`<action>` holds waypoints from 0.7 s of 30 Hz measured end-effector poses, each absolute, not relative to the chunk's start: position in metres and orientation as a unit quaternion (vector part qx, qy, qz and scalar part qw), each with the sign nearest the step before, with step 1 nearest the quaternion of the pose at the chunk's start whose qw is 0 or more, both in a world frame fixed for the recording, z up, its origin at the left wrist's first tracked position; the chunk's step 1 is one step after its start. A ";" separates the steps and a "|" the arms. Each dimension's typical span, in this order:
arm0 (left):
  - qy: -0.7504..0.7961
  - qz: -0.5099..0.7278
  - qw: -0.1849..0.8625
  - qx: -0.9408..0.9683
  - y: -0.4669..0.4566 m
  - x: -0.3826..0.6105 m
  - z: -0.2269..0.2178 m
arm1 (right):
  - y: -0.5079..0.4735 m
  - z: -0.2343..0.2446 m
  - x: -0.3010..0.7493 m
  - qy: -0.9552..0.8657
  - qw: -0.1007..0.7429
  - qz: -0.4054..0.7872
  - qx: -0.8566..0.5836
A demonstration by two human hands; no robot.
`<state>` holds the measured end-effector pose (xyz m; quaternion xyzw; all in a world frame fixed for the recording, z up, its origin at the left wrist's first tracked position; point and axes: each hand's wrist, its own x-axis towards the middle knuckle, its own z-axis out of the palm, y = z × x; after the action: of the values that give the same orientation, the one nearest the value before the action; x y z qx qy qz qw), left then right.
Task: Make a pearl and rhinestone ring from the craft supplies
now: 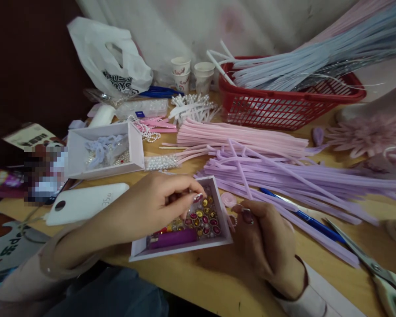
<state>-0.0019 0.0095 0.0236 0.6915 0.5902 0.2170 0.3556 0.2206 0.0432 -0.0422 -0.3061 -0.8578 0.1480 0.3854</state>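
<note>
My left hand [155, 198] reaches over a small white box [222, 211], its thumb and fingers pinched together above the beads. Whatever sits between those fingertips is too small to make out. Inside the box lie several gold and dark-red gem beads [204, 220] and a purple lighter-shaped piece [174, 238]. Just right of the box, my right hand [267, 242] is closed, thumb against bent fingers. A fine pale strand [237, 206] shows at its fingertips, but what they grip is unclear. A pink coil [229, 199] lies on the table between box and right hand.
Lilac [284, 180] and pink [237, 136] pipe cleaners lie behind the hands. Scissors [372, 264] and a blue pen [320, 226] are at right. A red basket [277, 105], paper cups [203, 77], a second white box [105, 169] and a white power bank [86, 204] stand around.
</note>
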 end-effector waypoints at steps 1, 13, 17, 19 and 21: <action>0.593 0.193 0.302 0.721 0.010 -0.002 0.021 | 0.043 -0.043 0.220 -0.853 0.387 0.155 -0.313; 0.562 -0.074 0.117 0.815 0.010 0.003 0.005 | 0.042 -0.042 0.219 -0.841 0.384 0.186 -0.333; 0.552 -0.102 0.113 0.820 0.012 0.006 0.008 | 0.043 -0.041 0.219 -0.848 0.377 0.186 -0.323; 0.552 -0.111 0.099 0.821 0.012 0.007 0.008 | 0.043 -0.041 0.219 -0.848 0.377 0.190 -0.320; 0.552 -0.111 0.088 0.821 0.011 0.008 0.008 | 0.043 -0.041 0.220 -0.847 0.376 0.194 -0.320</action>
<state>0.0083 0.0115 0.0081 0.8215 0.5523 -0.1109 0.0882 0.2197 0.0428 -0.0408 -0.3204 -0.8475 0.1939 0.3762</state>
